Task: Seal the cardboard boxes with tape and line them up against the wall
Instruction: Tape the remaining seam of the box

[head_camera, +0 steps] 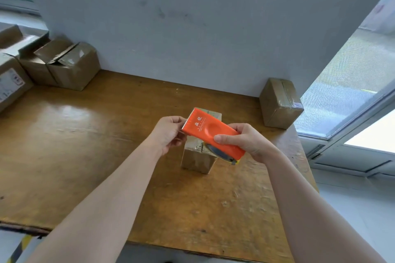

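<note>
Right grip (pixel 250 141) holds the orange tape dispenser (pixel 213 132) over the cardboard box (pixel 196 160) in the middle of the counter (pixel 74 139). Left grip (pixel 168 132) pinches its toothed end, likely freeing tape

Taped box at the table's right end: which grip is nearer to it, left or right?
Right. The right grip, holding the orange tape dispenser, is left of the taped box; the left grip lies farther left.
</note>
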Demonstrator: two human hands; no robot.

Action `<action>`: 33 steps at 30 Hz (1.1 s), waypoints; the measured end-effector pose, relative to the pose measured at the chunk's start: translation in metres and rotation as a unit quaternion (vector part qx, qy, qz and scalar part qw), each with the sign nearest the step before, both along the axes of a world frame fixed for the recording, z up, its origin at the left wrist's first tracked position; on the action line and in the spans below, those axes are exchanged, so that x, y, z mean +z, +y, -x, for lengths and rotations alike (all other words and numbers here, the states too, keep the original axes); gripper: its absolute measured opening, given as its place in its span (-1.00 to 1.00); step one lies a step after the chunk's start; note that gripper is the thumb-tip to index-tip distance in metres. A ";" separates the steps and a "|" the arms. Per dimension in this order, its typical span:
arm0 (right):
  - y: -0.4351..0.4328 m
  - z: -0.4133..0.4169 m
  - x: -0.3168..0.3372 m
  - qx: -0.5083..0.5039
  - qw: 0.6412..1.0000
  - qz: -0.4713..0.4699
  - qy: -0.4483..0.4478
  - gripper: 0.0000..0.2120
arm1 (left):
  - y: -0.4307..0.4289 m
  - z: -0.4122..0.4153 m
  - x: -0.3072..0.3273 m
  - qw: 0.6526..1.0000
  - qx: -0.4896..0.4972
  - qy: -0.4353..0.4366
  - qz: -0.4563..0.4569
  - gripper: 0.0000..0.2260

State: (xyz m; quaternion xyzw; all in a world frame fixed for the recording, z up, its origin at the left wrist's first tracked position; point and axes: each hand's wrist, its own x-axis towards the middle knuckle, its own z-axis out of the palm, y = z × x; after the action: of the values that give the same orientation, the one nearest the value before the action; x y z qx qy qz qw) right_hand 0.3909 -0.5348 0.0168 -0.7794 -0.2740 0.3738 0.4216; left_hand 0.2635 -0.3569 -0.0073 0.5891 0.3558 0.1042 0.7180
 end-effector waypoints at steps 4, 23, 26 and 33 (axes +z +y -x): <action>-0.010 -0.003 0.001 -0.011 1.000 0.007 -0.021 -0.31 | -0.011 -0.003 -0.002 0.991 0.030 0.043 -0.125 -0.77; -0.050 -0.025 -0.019 0.019 0.982 0.135 -0.128 -0.55 | -0.022 0.023 -0.069 0.982 0.075 0.112 -0.129 -0.83; -0.052 -0.026 -0.025 0.009 0.983 0.132 -0.124 -0.54 | -0.025 0.020 -0.076 0.982 0.089 0.102 -0.135 -0.83; -0.050 -0.031 -0.030 0.005 0.983 0.135 -0.129 -0.52 | -0.027 0.014 -0.075 0.975 0.093 0.106 -0.169 -0.84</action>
State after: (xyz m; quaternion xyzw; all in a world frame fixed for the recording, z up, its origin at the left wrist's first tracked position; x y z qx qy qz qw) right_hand 0.4224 -0.5845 -0.0128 -0.8692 -0.2768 0.3060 0.2724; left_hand 0.2496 -0.3843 -0.0826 0.6741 0.4607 0.1661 0.5530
